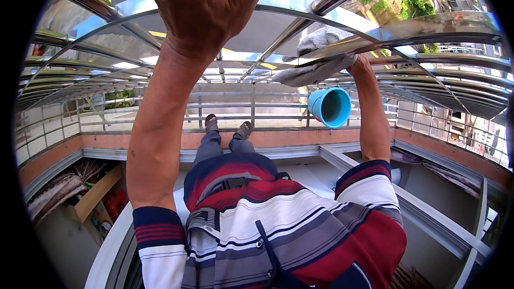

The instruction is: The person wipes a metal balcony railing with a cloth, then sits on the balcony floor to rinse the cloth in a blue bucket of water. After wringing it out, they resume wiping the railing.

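Observation:
My right hand (358, 65) grips a grey fluffy cloth (317, 71) against a polished stainless steel flat bar (425, 30) of the window cage. Grey cloth shows on both sides of the bar. At the top of the view is my left hand (202, 12), raised with its back towards me. Its fingers are cut off or hidden, so what it holds cannot be told. Below the cloth, a light blue plastic bucket (330, 107) hangs at the cage's lower railing, its mouth facing me.
Steel tubes (277, 40) cross in front and to both sides. My sandalled feet (227, 124) are by a pinkish ledge (140, 140). White window frames (433, 216) run behind me. Inside at left are a wooden board (98, 192) and assorted items. Road and greenery lie far below.

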Motion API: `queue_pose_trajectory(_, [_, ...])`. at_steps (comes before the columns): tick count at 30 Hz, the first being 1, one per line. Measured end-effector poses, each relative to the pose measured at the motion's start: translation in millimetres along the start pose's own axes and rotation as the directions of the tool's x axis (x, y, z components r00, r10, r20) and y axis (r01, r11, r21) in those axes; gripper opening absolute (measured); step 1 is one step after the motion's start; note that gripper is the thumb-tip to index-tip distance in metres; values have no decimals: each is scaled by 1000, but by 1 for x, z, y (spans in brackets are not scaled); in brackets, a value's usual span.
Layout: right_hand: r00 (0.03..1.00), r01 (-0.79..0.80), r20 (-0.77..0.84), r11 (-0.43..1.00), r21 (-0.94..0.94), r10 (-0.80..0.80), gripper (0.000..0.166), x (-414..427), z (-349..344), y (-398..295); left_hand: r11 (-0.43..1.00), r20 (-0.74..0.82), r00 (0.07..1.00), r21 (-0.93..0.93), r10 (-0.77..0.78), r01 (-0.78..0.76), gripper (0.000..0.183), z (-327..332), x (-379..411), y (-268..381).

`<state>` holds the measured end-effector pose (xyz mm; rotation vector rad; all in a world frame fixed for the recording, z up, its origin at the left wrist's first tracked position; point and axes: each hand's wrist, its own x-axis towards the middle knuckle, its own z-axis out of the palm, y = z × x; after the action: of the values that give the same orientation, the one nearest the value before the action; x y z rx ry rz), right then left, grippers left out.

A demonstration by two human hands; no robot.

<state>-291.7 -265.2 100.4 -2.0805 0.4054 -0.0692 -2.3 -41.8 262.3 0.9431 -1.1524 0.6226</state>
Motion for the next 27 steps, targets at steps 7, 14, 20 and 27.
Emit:
queue_pose_trajectory(7, [944,305,-328,284,909,36,46,-35,38,-67,969,7,999,243,-36,33,46,-9,2,18])
queue_pose_trajectory(14, [798,600,-601,-38,799,-34,43,-64,54,-85,951,39,958,142,-284,276,48,-11,6,39])
queue_pose_trajectory(20, [574,817,-813,-124,563,97,55,-124,70,-102,930,59,949,228,-308,288,69,-13,1,23])
queue_pose_trajectory(27, [632,775,-763,-75,628,137,64,-126,128,-125,847,-43,881,254,-472,466,71,-3,5,43])
